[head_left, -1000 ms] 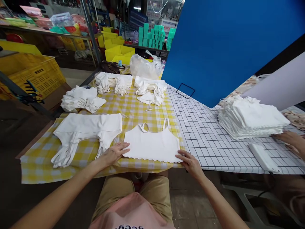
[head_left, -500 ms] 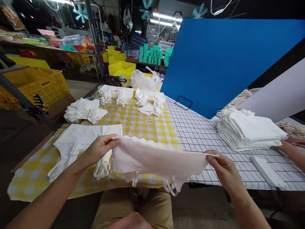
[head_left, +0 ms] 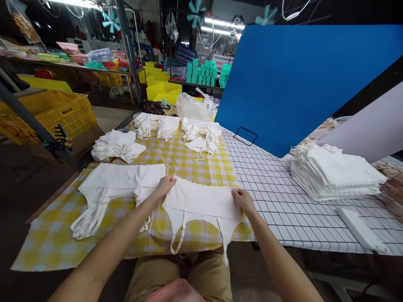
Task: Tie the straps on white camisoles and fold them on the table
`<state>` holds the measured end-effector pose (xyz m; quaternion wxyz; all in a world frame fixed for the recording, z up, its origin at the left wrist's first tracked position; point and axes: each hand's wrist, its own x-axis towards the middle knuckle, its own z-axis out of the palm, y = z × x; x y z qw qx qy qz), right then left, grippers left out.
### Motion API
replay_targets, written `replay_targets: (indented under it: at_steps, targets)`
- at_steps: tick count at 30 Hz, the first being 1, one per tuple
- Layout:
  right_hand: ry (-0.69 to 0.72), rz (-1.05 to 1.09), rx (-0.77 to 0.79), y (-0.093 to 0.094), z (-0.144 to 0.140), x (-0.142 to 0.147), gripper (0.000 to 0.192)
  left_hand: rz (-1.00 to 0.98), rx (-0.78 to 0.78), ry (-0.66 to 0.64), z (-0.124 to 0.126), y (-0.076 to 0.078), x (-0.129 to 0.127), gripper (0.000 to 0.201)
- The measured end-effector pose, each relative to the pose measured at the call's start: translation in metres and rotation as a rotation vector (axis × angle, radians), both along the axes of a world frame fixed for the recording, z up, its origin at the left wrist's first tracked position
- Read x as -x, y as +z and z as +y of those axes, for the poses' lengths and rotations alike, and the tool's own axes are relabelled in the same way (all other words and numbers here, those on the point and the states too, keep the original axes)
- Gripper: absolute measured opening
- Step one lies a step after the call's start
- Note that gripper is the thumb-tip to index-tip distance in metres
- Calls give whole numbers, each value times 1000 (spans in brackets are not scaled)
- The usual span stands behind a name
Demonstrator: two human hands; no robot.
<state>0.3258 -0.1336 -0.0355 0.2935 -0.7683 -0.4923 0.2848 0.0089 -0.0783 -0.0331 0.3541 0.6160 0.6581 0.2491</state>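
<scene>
A white camisole lies spread on the yellow checked cloth, its straps pointing toward me and hanging near the table's edge. My left hand pinches its upper left corner. At the opposite corner my right hand grips the fabric between thumb and fingers. Just left of it, partly under my left forearm, is a flat stack of similar white camisoles, straps also toward me.
Bundles of white garments and a crumpled white heap lie farther back. On the right are a tall white garment stack, a white elongated device and another person's hand. A big blue panel leans across the back.
The camisole has gone from being held up, stretched between my hands, to lying on the cloth. My right hand has moved left, and my left hand slightly right.
</scene>
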Motion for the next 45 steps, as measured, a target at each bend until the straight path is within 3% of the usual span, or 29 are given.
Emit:
replay_targets:
  at_steps: [9,17,21,25,29,33,39,45]
  targets:
    - [-48,-260,-36,-11,5,8,24,62,-52,80,5,-12,-3,22]
    - [-5,-279,-75,-12,3,6,28,23,-98,39,1,-13,-5,12]
    - [16,-242,-139,-4,-2,4,32,3,-127,66,-5,-10,-4,13]
    - [1,-185,-240,20,-12,4,36,-148,-193,71,-18,-3,3,20]
    - [-44,-58,-434,59,-24,8,37,-459,-287,58,-31,20,15,30]
    - [-63,-49,-623,101,-30,18,36,-606,-359,62,-39,59,28,45]
    - [23,96,-885,158,-32,55,31,-592,-573,201,-58,117,67,44]
    - [198,222,-960,187,-36,114,27,-477,-807,463,-91,150,130,43]
